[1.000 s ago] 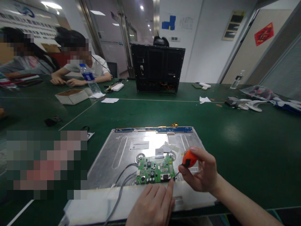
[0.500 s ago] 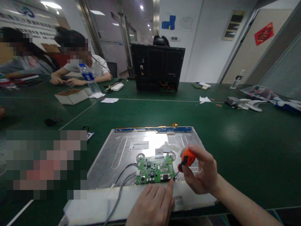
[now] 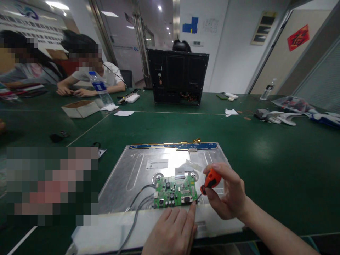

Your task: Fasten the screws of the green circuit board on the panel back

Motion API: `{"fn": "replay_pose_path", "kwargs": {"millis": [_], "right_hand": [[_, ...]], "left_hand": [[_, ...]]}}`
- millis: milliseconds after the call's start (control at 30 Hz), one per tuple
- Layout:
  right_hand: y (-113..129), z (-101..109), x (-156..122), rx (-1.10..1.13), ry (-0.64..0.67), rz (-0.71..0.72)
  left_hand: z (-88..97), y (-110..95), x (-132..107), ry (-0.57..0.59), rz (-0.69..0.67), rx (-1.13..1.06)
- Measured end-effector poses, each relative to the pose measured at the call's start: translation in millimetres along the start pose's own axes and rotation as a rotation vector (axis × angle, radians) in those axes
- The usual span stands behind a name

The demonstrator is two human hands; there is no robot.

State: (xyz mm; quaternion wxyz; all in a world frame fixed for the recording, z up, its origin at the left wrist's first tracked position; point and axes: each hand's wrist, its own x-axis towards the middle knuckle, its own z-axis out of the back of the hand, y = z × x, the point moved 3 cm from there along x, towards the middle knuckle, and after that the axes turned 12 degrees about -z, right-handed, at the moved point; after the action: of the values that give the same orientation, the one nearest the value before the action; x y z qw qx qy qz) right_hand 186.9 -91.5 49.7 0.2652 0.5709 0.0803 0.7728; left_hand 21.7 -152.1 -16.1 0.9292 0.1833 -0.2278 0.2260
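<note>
My right hand (image 3: 227, 193) is closed on the handle of an orange and black screwdriver (image 3: 211, 180). Its thin shaft slants down to the lower right corner of a green circuit board (image 3: 175, 191). My left hand (image 3: 172, 230) lies flat, its index fingertip touching that same corner beside the screwdriver tip. The fingers are stretched out and hold nothing. Beneath the board is a silver metal display panel (image 3: 135, 177), with a blue circuit strip (image 3: 159, 146) along its far edge. Grey cables (image 3: 135, 219) leave the board's left side. The screw under the tip is too small to see.
A black monitor housing (image 3: 177, 78) stands upright across the green table (image 3: 265, 170). An open cardboard box (image 3: 81, 109) and a water bottle (image 3: 101, 88) are at the back left, near two seated people. Bagged parts (image 3: 294, 106) lie at the far right.
The screwdriver handle has turned slightly in my right hand, its black markings shifted. My left hand stays in place.
</note>
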Motion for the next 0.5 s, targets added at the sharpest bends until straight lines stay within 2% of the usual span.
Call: {"fn": "replay_pose_path", "kwargs": {"millis": [300, 500], "right_hand": [[-0.7, -0.1, -2.6, 0.016, -0.005, -0.044], [-2.8, -2.7, -4.5, -0.013, -0.044, -0.005]], "left_hand": [[0.5, -0.9, 0.4, -0.007, 0.004, 0.005], [-0.3, -1.2, -0.3, -0.005, 0.011, 0.002]]}}
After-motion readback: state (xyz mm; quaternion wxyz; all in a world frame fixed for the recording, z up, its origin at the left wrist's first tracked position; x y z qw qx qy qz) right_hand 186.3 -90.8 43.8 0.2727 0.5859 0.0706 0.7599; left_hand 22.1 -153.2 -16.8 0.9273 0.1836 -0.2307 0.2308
